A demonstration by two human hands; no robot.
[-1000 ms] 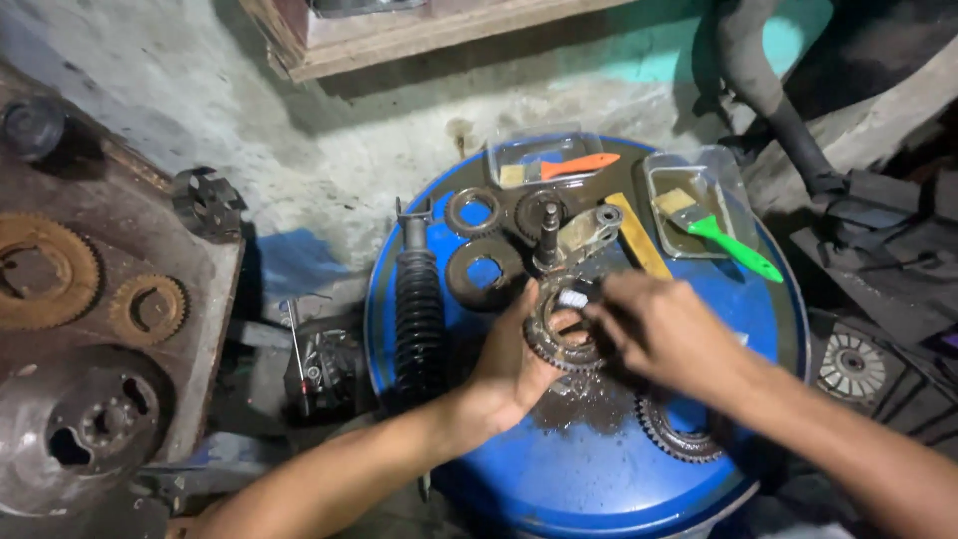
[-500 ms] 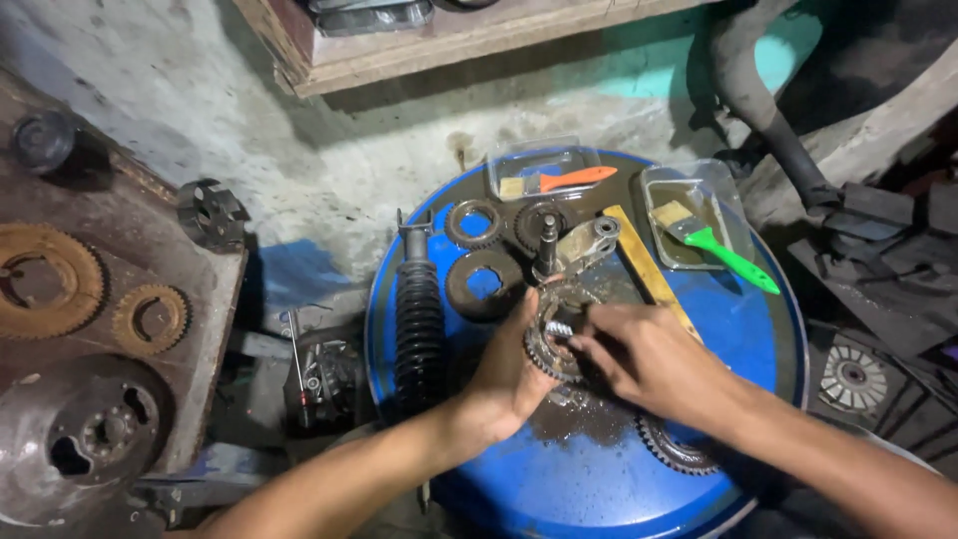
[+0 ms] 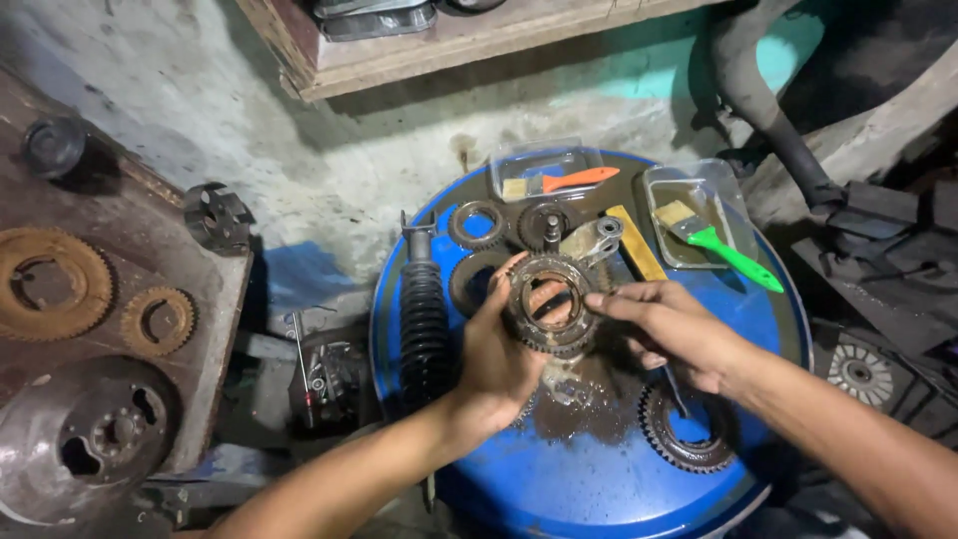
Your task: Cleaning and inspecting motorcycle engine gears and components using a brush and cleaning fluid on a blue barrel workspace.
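Observation:
My left hand (image 3: 496, 361) grips a greasy round gear ring (image 3: 551, 302) and holds it tilted up above the top of a blue drum (image 3: 599, 489). My right hand (image 3: 671, 329) reaches in from the right, its fingertips touching the ring's right edge; a thin dark tool seems to hang below that hand, unclear. A wet oily patch lies on the drum under the ring. Another toothed ring (image 3: 689, 429) lies flat on the drum below my right hand.
On the drum's far side lie several dark rings (image 3: 477, 224), a black shock absorber (image 3: 424, 314), an orange-handled brush (image 3: 574, 181) and a green-handled brush (image 3: 720, 246) in clear trays. Rusty sprockets (image 3: 45, 281) and a brake disc (image 3: 85, 439) rest on the left bench.
The gear ring was lifted off the drum and tilted toward me in my left hand. My right hand shifted to the ring's right edge.

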